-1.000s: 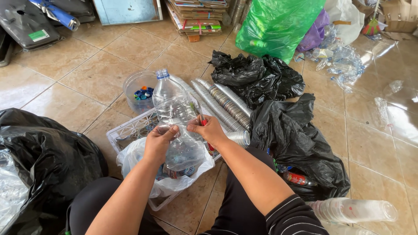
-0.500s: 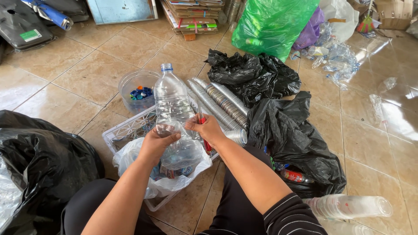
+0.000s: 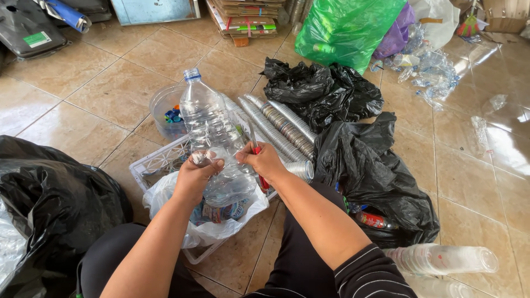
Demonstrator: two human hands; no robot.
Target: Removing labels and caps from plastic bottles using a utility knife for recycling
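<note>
Head view, itemised for you: one large clear plastic bottle [image 3: 212, 138] with a blue cap, held tilted over the white crate [image 3: 160, 163] in front of your knees. Your left hand [image 3: 196, 176] is curled around the bottle's lower body, fingers pressed together on the crumpled plastic. Your right hand [image 3: 265, 161] is closed in a fist on one red-handled knife [image 3: 255, 144], blade pointing up against the bottle's side. Crate contents: one white plastic bag [image 3: 221, 223] holding torn labels, blue, red and white, directly beneath the bottle. Beside the crate, one clear round tub [image 3: 165, 110] of bottle caps, mostly blue. Behind your right hand, about four long stacks of nested clear cups [image 3: 281, 129], lying side by side on the tiled floor [image 3: 110, 77]. Black bags, three counted: one at your left knee [image 3: 52, 201], one crumpled behind the cups [image 3: 326, 91], one open at your right [image 3: 375, 176] with a red-labelled bottle [image 3: 374, 221] showing in its mouth. One green bag [image 3: 345, 27], full, at the far side; one purple bag [image 3: 395, 33] just beside it. One further stack of clear cups [image 3: 441, 259] lies by your right elbow. One bundle of flattened cardboard [image 3: 243, 14], tied, at the far edge. Loose clear plastic [image 3: 433, 72] is scattered near the purple bag.
</note>
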